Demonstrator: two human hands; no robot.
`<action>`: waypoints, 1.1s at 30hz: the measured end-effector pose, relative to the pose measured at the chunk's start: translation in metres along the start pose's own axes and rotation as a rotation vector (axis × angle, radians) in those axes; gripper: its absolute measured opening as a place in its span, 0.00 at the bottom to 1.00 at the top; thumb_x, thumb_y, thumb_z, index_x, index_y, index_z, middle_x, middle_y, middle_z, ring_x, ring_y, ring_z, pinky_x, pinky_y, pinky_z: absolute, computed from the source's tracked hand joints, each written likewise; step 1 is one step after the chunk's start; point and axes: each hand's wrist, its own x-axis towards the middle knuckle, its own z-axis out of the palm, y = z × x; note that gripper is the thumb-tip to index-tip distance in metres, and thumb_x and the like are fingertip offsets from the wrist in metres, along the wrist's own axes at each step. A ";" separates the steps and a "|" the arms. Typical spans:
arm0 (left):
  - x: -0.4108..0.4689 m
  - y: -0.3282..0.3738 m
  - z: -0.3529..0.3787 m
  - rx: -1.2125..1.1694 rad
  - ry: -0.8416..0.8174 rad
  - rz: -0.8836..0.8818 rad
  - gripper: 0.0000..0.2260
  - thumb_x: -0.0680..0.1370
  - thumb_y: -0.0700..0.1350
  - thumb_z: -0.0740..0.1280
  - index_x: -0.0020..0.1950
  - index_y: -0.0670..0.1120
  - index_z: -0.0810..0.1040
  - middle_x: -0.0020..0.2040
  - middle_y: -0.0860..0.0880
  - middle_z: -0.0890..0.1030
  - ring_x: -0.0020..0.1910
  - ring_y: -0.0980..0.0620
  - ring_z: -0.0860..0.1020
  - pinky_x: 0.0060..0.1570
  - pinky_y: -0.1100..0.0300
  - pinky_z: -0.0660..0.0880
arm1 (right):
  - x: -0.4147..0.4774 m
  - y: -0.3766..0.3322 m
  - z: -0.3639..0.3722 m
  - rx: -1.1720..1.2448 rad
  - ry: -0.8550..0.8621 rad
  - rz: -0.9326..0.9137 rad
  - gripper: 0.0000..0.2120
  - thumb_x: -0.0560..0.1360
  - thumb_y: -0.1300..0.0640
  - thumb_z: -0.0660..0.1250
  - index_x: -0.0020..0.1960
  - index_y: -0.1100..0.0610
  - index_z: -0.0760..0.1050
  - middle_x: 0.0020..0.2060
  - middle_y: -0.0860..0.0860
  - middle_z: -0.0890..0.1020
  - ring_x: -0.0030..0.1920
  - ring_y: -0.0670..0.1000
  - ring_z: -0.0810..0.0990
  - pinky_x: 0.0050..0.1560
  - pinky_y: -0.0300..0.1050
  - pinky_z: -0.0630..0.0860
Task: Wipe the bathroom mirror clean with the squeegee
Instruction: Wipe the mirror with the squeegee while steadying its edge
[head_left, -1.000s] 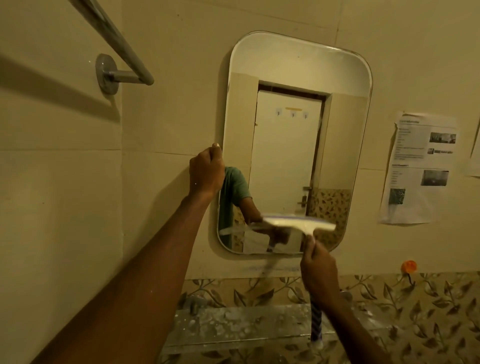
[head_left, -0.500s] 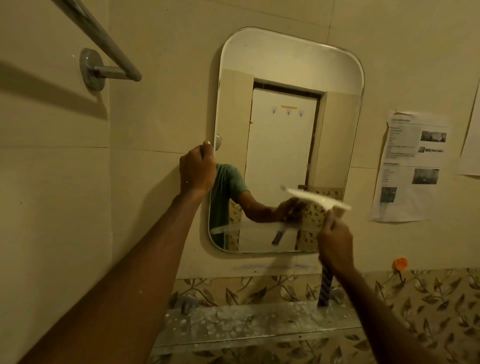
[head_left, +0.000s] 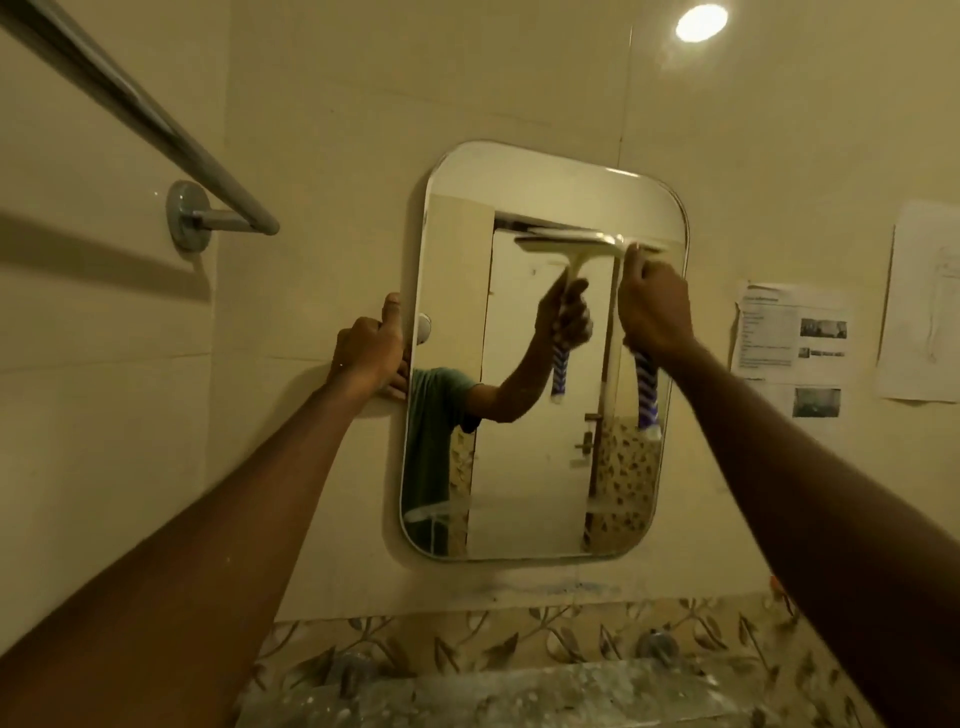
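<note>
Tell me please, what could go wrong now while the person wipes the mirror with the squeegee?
1. The squeegee sits high on the mirror, near its right edge; a stroke could run off the glass onto the wall.
2. The right hand holds the handle with the arm stretched up, so the blade may tilt and leave streaks.
3. Only the left hand steadies the mirror's left edge; hard pressing might shift it.

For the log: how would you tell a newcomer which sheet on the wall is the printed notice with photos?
Start at the rounded mirror in the middle of the tiled wall and look right, past the right hand holding the squeegee. Two paper sheets hang there. The printed notice is the nearer, lower one with dark photo blocks and text lines; the plain sheet beyond it looks almost blank.
</note>
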 end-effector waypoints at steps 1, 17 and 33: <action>0.001 -0.001 -0.001 -0.007 -0.010 0.006 0.32 0.79 0.65 0.48 0.43 0.39 0.77 0.34 0.42 0.81 0.24 0.49 0.80 0.18 0.64 0.74 | 0.018 -0.007 -0.001 -0.016 0.002 -0.007 0.23 0.84 0.46 0.49 0.34 0.54 0.69 0.26 0.50 0.71 0.22 0.45 0.69 0.19 0.37 0.68; 0.002 -0.013 -0.002 -0.076 0.009 0.107 0.32 0.80 0.62 0.48 0.39 0.39 0.78 0.28 0.45 0.80 0.20 0.53 0.78 0.18 0.66 0.72 | -0.066 0.039 0.006 -0.092 -0.082 0.052 0.24 0.84 0.48 0.50 0.33 0.54 0.70 0.24 0.49 0.71 0.19 0.43 0.67 0.22 0.38 0.66; -0.004 -0.015 -0.004 -0.207 -0.035 0.064 0.30 0.81 0.61 0.51 0.35 0.40 0.78 0.28 0.45 0.80 0.21 0.52 0.79 0.18 0.64 0.73 | -0.207 0.060 0.057 -0.119 -0.130 0.166 0.23 0.83 0.46 0.49 0.33 0.51 0.71 0.25 0.48 0.75 0.23 0.43 0.70 0.23 0.38 0.66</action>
